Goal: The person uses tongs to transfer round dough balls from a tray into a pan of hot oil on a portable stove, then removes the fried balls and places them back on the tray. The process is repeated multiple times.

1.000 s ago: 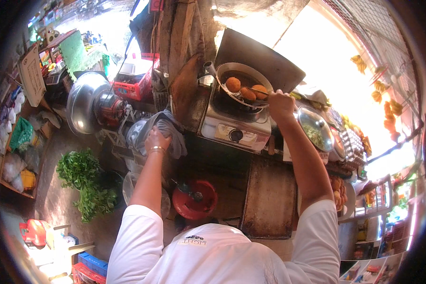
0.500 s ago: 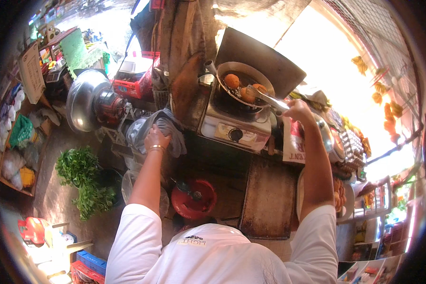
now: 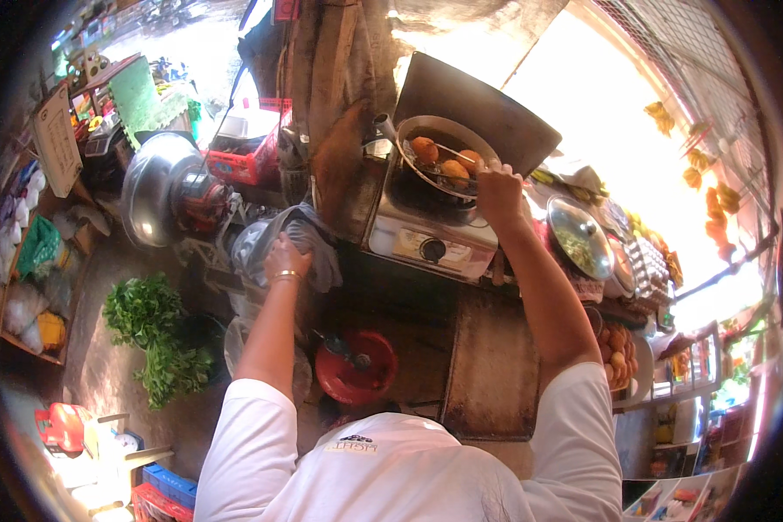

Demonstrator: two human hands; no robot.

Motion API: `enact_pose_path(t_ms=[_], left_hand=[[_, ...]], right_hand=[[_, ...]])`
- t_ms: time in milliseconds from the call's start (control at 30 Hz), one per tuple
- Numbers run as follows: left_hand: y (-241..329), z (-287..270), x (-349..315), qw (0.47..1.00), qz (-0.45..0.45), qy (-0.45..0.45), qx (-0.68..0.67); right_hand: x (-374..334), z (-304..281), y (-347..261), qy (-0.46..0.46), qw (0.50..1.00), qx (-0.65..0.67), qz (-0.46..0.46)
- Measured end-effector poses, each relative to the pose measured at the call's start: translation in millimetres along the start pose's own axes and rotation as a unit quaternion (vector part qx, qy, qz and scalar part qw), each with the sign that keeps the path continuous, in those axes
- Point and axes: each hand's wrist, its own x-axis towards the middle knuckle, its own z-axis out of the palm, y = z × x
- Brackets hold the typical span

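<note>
My right hand (image 3: 500, 198) is closed round metal tongs (image 3: 454, 155), whose thin arms reach into a wok (image 3: 407, 127) of dark oil. Several orange-brown fried balls sit in the oil; one fried ball (image 3: 424, 150) lies at the left, the others near the tongs' tips. Below the wok is a silver gas stove (image 3: 409, 243) with a black knob. Off to the left, my left hand (image 3: 285, 258) is closed on a crumpled grey plastic bag (image 3: 322, 261), which lies over a pale container. Its fingertips are partly hidden in the folds.
A dark metal shield (image 3: 496, 104) stands behind the wok. To the right are a glass-lidded pan (image 3: 580, 237), egg trays (image 3: 651, 265) and a plate of brown eggs (image 3: 618, 357). A red basin (image 3: 357, 370) is low in front; leafy greens (image 3: 143, 309) and a steel bowl (image 3: 161, 187) are left.
My right hand has moved left and closer to the wok, bringing the tongs over the fried balls. The glass-lidded pan is now more exposed. My left hand stays on the grey bag.
</note>
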Motion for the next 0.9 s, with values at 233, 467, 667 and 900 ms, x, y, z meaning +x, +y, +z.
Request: enact_pose_path(t_ms=[233,467,667,900], left_hand=[[0.7,-3.3,-1.9,1.000,-0.007,-0.010,-0.013],[1.2,-5.1,-2.0,1.000,-0.005,-0.009,-0.018],[3.7,-5.1,-3.0,1.000,-0.002,0.001,-0.028],[1.2,-4.2,-2.8,1.000,0.001,-0.003,-0.016]], right_hand=[[23.7,4.5,2.3,-0.148,0.985,0.076,0.054],[37.3,24.0,60.6,-0.316,0.852,0.348,0.231],[40.3,22.1,67.9,-0.356,0.833,0.355,0.232],[36.5,-21.1,44.5,-0.260,0.916,0.231,0.199]])
